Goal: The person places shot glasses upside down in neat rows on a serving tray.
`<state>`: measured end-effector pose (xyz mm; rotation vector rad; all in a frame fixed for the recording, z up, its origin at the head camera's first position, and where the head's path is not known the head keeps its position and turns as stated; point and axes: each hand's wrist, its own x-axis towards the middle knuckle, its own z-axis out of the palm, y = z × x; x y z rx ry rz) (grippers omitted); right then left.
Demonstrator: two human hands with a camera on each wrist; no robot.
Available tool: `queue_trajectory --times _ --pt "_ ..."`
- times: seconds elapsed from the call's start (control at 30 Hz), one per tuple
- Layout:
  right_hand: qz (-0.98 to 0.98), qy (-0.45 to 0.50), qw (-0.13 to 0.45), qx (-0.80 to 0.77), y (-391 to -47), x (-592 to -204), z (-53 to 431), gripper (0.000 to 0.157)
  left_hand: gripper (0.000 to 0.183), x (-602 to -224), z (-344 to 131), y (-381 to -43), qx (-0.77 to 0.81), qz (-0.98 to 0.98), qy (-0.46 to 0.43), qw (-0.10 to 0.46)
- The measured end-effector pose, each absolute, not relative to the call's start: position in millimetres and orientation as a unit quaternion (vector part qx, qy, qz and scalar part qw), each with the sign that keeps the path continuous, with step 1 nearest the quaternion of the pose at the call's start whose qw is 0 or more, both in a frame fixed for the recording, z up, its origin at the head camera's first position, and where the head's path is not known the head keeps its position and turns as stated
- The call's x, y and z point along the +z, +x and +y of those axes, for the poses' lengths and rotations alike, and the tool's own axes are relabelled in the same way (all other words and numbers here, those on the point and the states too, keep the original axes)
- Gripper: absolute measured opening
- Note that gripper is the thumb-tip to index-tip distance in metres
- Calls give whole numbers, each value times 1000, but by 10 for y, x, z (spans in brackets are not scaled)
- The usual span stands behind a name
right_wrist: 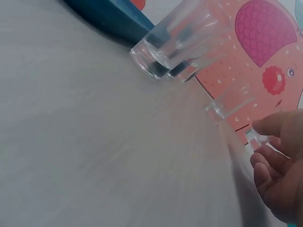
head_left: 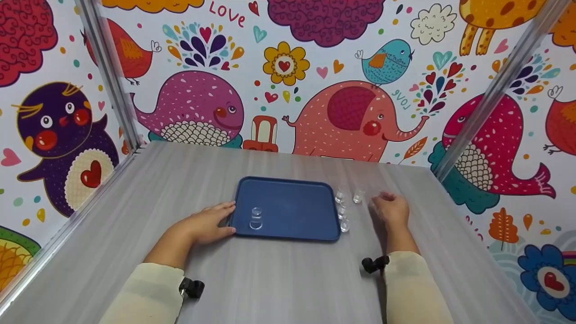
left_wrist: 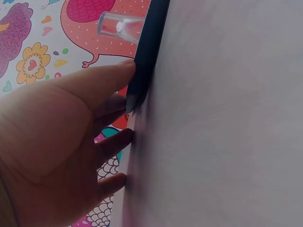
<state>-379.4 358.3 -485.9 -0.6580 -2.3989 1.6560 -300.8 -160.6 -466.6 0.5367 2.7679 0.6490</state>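
Note:
A clear shot glass (head_left: 256, 218) stands upright on the left front part of a blue tray (head_left: 294, 204). My left hand (head_left: 207, 223) lies along the tray's left edge, fingers spread, with the thumb at the near corner. To the right of the tray, my right hand (head_left: 393, 210) pinches another clear glass (right_wrist: 256, 139) between thumb and fingers, mostly hidden by the hand in the head view. Several more clear glasses (head_left: 344, 225) stand in a row along the tray's right edge, and a single glass (head_left: 358, 196) is between that row and my right hand.
The grey tabletop (head_left: 279, 279) has a printed cartoon wall (head_left: 265, 99) behind it and metal posts (head_left: 110, 76) at both back corners. Small black cameras (head_left: 192, 288) are strapped at both wrists, over pale sleeves.

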Motion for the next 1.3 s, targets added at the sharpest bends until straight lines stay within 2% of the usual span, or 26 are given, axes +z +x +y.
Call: queue_trajectory --times 0.17,0.37,0.8,1.03,1.3 --pt "-751 -249 57 609 -3793 -4696 3546 56 74 -4672 -1608 -2999 223 949 187 120" --pt "-755 -246 69 604 -3760 -4465 3412 57 75 -4680 -1617 -3002 220 951 182 122" --pt "-801 -127 123 571 -3647 -4276 2874 41 75 -4699 -1637 -3007 224 951 180 117" --pt "-805 -26 123 579 -3576 -4273 2468 37 74 -4709 -1643 -3006 220 951 186 110" --pt "-799 46 107 590 -3506 -4281 1869 30 74 -4704 -1614 -3034 222 951 184 113"
